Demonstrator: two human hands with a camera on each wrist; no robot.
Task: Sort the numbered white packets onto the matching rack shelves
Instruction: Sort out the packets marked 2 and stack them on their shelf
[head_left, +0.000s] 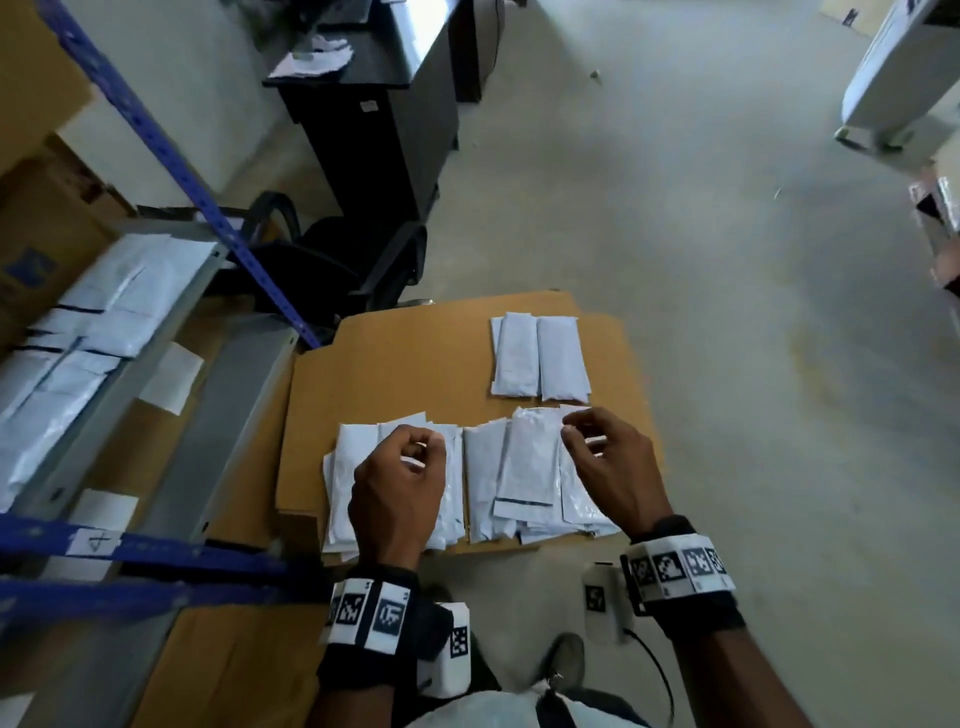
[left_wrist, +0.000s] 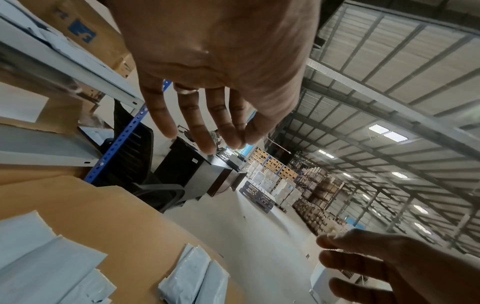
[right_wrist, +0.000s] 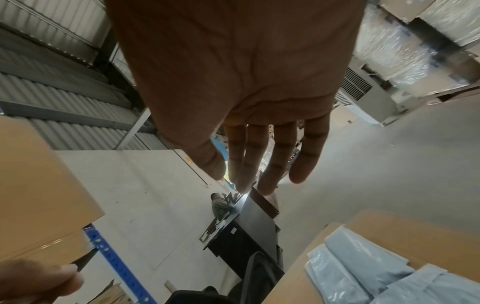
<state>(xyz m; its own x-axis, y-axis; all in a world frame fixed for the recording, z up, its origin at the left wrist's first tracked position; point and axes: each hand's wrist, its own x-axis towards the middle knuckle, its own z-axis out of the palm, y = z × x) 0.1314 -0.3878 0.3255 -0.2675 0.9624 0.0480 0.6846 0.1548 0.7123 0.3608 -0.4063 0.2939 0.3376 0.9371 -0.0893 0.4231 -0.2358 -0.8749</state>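
Several white packets lie in two loose piles on a cardboard sheet (head_left: 415, 358): a left pile (head_left: 345, 467) and a right pile (head_left: 524, 467). Two more packets (head_left: 540, 358) lie side by side farther back. My left hand (head_left: 415, 452) hovers over the left pile, and the left wrist view shows its fingers (left_wrist: 205, 133) relaxed and empty. My right hand (head_left: 582, 436) hovers over the right pile, its fingers (right_wrist: 270, 164) straight and holding nothing. The rack (head_left: 171, 150) with blue uprights stands to the left; one shelf (head_left: 156, 332) holds white packets, and a lower beam bears a label "4" (head_left: 96, 543).
Brown cardboard boxes (head_left: 41, 182) sit on the rack's upper left. A black chair (head_left: 322, 260) and a black desk (head_left: 389, 104) stand behind the cardboard sheet. A white machine (head_left: 904, 78) is at the far right. Grey concrete floor (head_left: 727, 312) lies to the right.
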